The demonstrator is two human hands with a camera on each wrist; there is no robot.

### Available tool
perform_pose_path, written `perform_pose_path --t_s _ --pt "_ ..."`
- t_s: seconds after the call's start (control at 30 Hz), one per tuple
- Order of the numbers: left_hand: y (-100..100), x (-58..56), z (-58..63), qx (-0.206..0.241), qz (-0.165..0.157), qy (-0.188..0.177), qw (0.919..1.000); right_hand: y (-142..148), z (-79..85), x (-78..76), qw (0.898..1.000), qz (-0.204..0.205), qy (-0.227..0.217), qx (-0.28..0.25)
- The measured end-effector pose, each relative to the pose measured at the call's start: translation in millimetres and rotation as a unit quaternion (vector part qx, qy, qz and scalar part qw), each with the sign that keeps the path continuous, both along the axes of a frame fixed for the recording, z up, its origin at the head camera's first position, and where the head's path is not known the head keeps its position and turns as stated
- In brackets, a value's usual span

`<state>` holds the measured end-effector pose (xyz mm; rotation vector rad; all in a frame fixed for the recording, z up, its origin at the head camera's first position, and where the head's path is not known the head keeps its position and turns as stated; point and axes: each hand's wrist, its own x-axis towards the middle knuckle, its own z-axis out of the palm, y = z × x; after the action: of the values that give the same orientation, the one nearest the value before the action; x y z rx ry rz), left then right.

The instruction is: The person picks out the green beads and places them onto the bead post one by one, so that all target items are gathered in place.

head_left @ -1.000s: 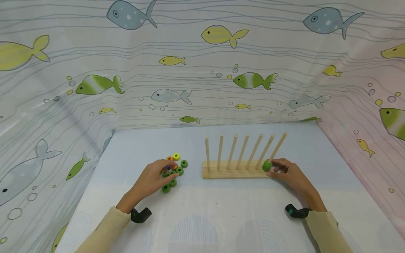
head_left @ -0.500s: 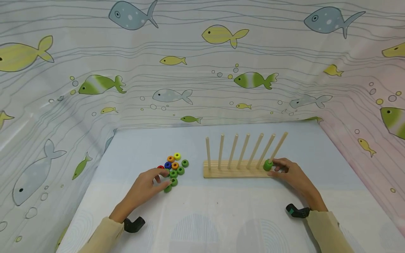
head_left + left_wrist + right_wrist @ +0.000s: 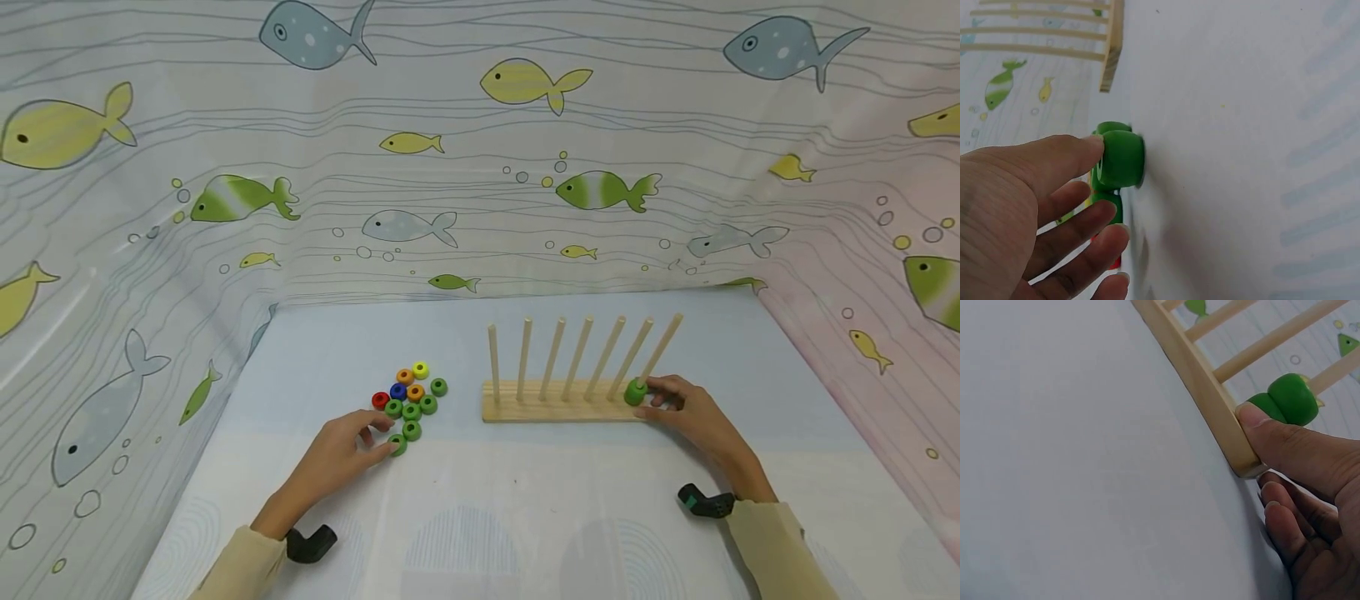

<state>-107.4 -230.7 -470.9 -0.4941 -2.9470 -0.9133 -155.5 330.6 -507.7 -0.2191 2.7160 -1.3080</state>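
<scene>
Loose beads lie on the table left of a wooden peg stand (image 3: 555, 404). Several are green, with a red bead (image 3: 381, 400), a blue bead (image 3: 398, 392), orange ones and a yellow bead (image 3: 421, 370). My left hand (image 3: 341, 450) is at their near edge. Its thumb touches the nearest green bead (image 3: 1124, 159), while the other fingers are spread and loosely bent beside the pile. My right hand (image 3: 690, 417) grips the stand's right end, thumb on the base's edge (image 3: 1225, 437); some fingertips are hidden behind it. Two green beads (image 3: 1293, 400) sit stacked on the rightmost peg.
Several upright pegs (image 3: 557, 354) without beads rise along the stand. A fish-patterned sheet (image 3: 480, 192) hangs behind the table and along both sides. A black wrist camera (image 3: 311, 543) is on the left wrist, another camera (image 3: 705, 502) on the right.
My left hand has drawn back toward the near left, off the pile, uncovering the red, blue and green beads. The right hand stays at the stand's end.
</scene>
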Motion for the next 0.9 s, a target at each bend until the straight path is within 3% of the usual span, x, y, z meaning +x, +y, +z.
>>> perform_pose_path --t_s 0.9 --pt "1.1 0.9 -4.0 0.004 -0.018 -0.023 0.9995 0.7 -0.5 0.1 1.000 0.003 0.000 0.004"
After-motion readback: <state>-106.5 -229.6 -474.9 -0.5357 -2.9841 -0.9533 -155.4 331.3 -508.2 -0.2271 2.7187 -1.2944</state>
